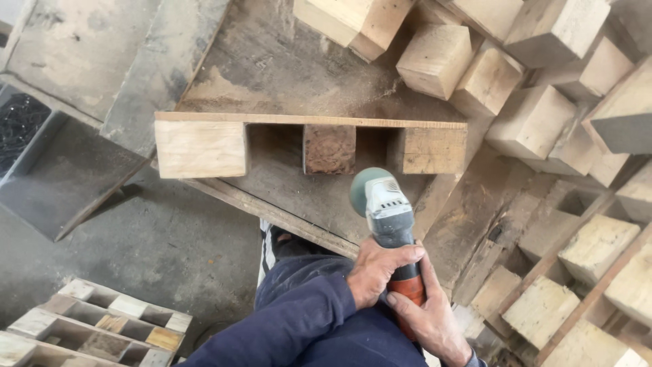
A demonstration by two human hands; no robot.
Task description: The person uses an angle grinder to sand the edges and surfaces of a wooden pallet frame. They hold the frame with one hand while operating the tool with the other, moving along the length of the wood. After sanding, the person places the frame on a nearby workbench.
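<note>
Both hands grip the angle grinder (388, 221) for control: left hand (375, 270) fingers wrapped around the body, right hand (428, 314) closed on its orange rear handle. The disc hangs just below the pallet stringer (309, 144), near its middle block.

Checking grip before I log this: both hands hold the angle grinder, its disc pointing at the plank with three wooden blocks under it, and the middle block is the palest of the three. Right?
Not quite. In the head view the middle block is the darkest, brown and weathered; the blocks either side are pale. The rest stands: left hand and right hand both hold the angle grinder, disc toward the plank.
</note>
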